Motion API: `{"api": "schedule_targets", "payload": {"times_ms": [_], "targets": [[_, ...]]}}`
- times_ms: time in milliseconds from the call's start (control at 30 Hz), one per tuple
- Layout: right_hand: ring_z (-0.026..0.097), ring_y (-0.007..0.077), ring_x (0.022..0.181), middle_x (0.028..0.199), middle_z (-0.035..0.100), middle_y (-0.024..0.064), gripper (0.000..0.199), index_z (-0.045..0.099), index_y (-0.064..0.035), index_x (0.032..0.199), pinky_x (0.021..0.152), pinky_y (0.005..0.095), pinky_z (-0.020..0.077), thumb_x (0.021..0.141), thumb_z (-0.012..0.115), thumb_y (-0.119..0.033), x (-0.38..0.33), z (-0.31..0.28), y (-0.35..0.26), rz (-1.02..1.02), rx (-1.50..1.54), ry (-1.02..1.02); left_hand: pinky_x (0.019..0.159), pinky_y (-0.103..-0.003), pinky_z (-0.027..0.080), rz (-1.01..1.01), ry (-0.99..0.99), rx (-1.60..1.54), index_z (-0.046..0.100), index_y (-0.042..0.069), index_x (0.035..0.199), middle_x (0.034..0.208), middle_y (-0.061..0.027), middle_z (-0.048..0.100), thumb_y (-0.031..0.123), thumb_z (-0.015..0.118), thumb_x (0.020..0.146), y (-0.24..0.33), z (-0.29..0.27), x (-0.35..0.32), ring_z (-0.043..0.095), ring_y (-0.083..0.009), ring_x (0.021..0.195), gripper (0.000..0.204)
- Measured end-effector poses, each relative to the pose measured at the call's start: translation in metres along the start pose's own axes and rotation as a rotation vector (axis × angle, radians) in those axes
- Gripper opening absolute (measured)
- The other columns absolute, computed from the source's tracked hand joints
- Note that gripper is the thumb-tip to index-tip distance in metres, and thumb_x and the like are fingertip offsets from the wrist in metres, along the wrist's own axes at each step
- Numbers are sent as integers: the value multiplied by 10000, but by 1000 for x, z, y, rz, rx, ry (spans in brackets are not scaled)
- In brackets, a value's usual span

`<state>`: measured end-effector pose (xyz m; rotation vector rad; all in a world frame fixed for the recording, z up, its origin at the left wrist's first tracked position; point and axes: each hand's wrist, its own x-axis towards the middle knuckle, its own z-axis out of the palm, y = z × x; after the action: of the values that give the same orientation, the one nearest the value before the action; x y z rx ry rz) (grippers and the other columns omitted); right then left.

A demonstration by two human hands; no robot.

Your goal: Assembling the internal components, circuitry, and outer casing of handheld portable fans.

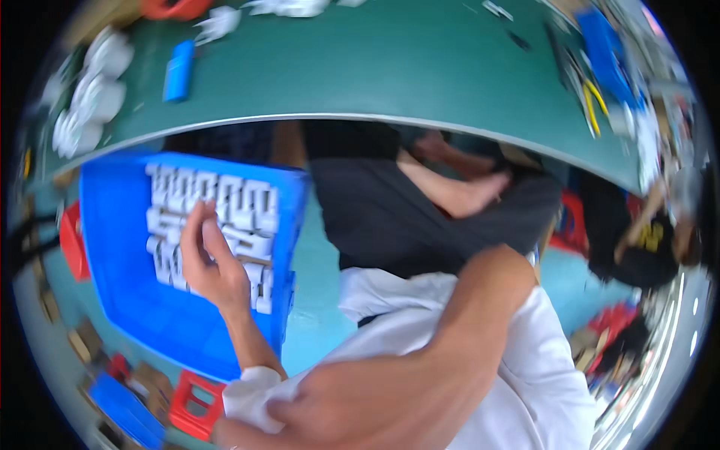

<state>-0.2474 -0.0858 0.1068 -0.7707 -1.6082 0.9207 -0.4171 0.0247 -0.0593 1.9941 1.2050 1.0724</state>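
My left hand is over the blue crate to my left. Its fingertips and thumb come close together in a pinch, right above rows of white moulded parts in the crate. Whatever the pinch may hold is too small or hidden to make out. My right forearm crosses low in front of my body toward the left. At its end, my right hand is smeared by motion near the lower edge, close to my left sleeve, and its fingers cannot be read.
A green table spans the far side, with a blue box-shaped item, white parts and yellow-handled pliers. Black-clothed legs are below its edge. A red stool stands behind the crate; another person sits at right.
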Motion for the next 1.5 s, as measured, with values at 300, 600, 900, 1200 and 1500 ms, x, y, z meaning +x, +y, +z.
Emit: {"api": "schedule_targets", "payload": {"times_ms": [300,600,900,1200,1500], "targets": [[425,58,421,838,557,30,343,627,-72,1102,351,228,274,781,622,-194,-101,-42,-69,-178,-721,60,814,-256,519,-161,-972,-523,620,-27,1157,1009,-112,701,89,553,979,81,154,-108,663,-141,905,223],[568,131,681,836,665,33,195,670,-28,1087,607,259,420,959,568,-133,-272,-41,54,213,62,704,878,-344,497,495,-971,-492,650,6,1088,1119,-118,648,109,546,926,76,304,-140,619,-242,1027,218],[507,95,627,699,556,9,243,669,-42,948,574,251,422,972,507,-223,-360,-50,164,352,195,976,1109,-581,225,-799,-846,-1891,336,-74,1427,1510,-236,317,380,291,994,111,303,37,269,-419,1390,628],[638,363,596,633,614,243,156,657,21,644,532,441,470,655,514,-42,-306,-68,243,688,-154,1480,1017,-609,301,-718,-548,-1647,502,-60,1289,1392,-238,460,328,399,964,116,309,62,392,-412,1298,517],[604,254,450,612,623,151,220,638,9,719,400,382,455,829,470,-81,-335,-71,220,492,89,1464,988,-627,293,-855,-407,-1692,488,-25,1320,1407,-221,449,385,315,982,136,309,51,377,-405,1307,559]]}}
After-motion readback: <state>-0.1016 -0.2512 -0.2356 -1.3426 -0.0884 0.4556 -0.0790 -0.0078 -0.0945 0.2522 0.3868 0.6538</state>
